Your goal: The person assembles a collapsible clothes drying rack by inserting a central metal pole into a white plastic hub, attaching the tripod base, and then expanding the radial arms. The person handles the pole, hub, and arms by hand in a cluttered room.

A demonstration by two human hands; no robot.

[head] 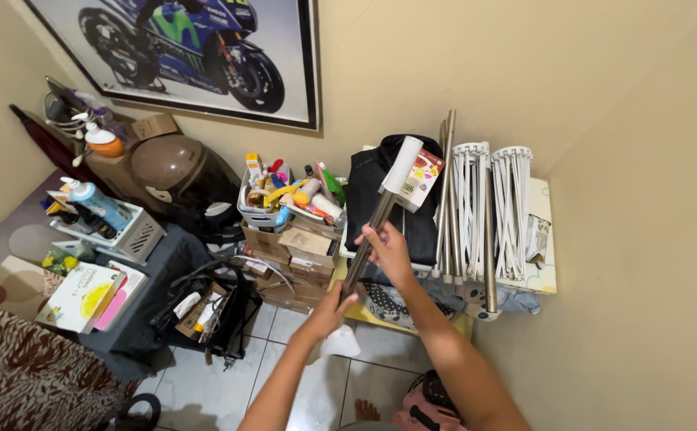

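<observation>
I hold a bundle of long brown metal rods (370,234) with a white plastic end cap (403,165) at the top, tilted up toward the wall. My right hand (387,251) grips the rods around the middle. My left hand (334,307) grips the lower end. More metal poles (449,187) and two white folded drying-rack parts (492,207) lean against the wall just right of the bundle.
A black bag (380,199) sits behind the rods. A basket of bottles and tools (288,195) rests on stacked cardboard boxes (296,259). A brown helmet (171,166), a white crate (121,227), a framed motorcycle picture (197,48) and a white-tiled floor (348,375) surround me.
</observation>
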